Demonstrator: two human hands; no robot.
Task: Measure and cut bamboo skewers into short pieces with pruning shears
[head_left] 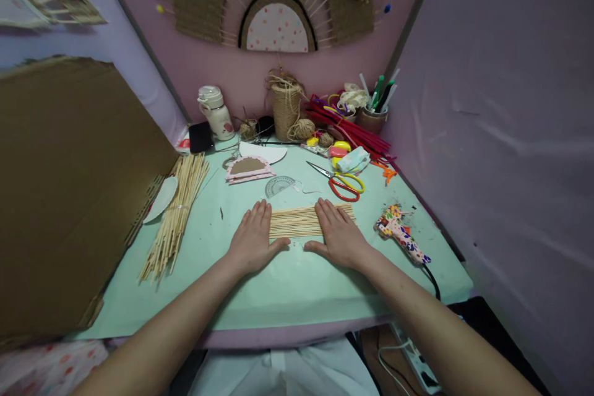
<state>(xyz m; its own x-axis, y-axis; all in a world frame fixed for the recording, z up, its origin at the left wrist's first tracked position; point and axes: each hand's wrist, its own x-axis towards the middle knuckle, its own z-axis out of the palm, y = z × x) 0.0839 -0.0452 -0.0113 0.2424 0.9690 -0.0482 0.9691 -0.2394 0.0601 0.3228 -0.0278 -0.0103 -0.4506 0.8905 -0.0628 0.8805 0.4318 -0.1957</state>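
Observation:
A row of thin wooden sticks lies side by side on the pale green table. My left hand rests flat over the row's left end, fingers stretched forward and thumb pointing inward. Over the right part lies my right hand, also flat, its thumb reaching toward the other. Stick ends show past the right fingers; the left ends are hidden under my left hand. Just beyond the sticks are a clear protractor and scissors with red and yellow handles.
A bundle of sticks lies at left beside a large cardboard sheet. A patterned glue gun with a black cord is at right. Along the back stand a bottle, a twine roll and a pen cup.

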